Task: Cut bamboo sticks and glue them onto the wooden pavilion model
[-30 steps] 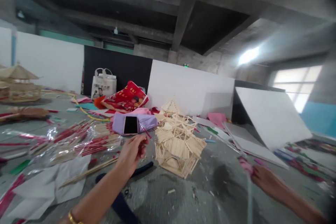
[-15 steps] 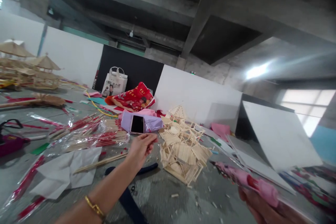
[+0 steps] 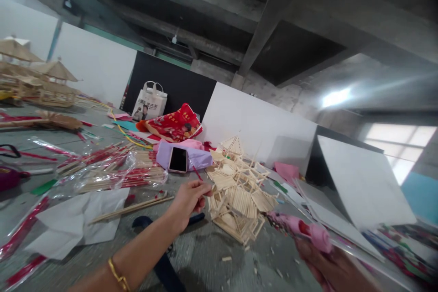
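Note:
My left hand (image 3: 192, 198) is closed in a pinch at the left side of a small pavilion model (image 3: 239, 198) built of pale wooden sticks. Whatever lies between its fingertips is too small to make out. To the model's right, my right hand (image 3: 323, 260) grips a pink glue gun (image 3: 301, 228). Its dark, crusted nozzle points left at the model's edge, and a clear stick trails out behind. Under my left forearm lies a tool with dark blue handles (image 3: 167, 271), partly hidden. Two or so loose wooden sticks (image 3: 132, 210) rest on white paper (image 3: 80, 221).
Bundles of red-tipped sticks (image 3: 126, 178) in clear wrap lie left. A phone (image 3: 178, 159) leans on purple paper (image 3: 201, 159). Behind stand a red bag (image 3: 178, 123) and a white carrier bag (image 3: 150, 102). Finished models (image 3: 56, 84) stand far left; white boards (image 3: 362, 182) lean right.
My left hand has moved slightly right and down, to the model's edge. My right hand has brought the glue gun left, its nozzle closer to the model. The view has shifted slightly.

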`<state>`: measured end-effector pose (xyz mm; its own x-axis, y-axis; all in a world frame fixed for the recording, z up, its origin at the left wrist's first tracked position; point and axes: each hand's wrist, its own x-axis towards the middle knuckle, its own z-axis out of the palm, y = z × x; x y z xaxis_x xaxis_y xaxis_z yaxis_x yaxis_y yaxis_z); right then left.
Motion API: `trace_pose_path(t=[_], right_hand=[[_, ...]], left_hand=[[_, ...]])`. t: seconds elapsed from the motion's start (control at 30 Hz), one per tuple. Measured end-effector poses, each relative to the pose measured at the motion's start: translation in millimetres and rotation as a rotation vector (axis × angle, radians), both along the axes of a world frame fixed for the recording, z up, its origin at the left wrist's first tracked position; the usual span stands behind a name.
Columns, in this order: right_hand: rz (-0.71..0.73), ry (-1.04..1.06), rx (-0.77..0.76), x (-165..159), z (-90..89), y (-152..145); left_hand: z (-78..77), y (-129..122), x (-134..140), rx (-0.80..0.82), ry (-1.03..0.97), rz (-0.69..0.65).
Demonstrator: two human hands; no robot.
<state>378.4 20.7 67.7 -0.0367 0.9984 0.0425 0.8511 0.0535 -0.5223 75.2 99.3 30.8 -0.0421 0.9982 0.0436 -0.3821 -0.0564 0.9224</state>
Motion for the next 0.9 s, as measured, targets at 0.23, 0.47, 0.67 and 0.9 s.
trace_pose_path(t=[0.23, 0.47, 0.67, 0.9], right_hand=[[0.035, 0.007, -0.043, -3.3, 5.4, 7.2], [0.043, -0.017, -0.029, 1.8, 2.8, 11.9], [0.059, -0.016, -0.045, -1.1, 5.4, 11.3], [0.053, -0.025, -0.005, 2.9, -0.8, 13.5]], left_hand=[[-0.7, 0.4, -0.8, 0.006, 0.011, -0.003], [3.5, -2.8, -1.2, -0.015, 0.024, 0.002], [2.9, -2.1, -1.5, -0.011, 0.042, -0.011], [1.6, 0.6, -1.1, -0.013, 0.057, -0.024]])
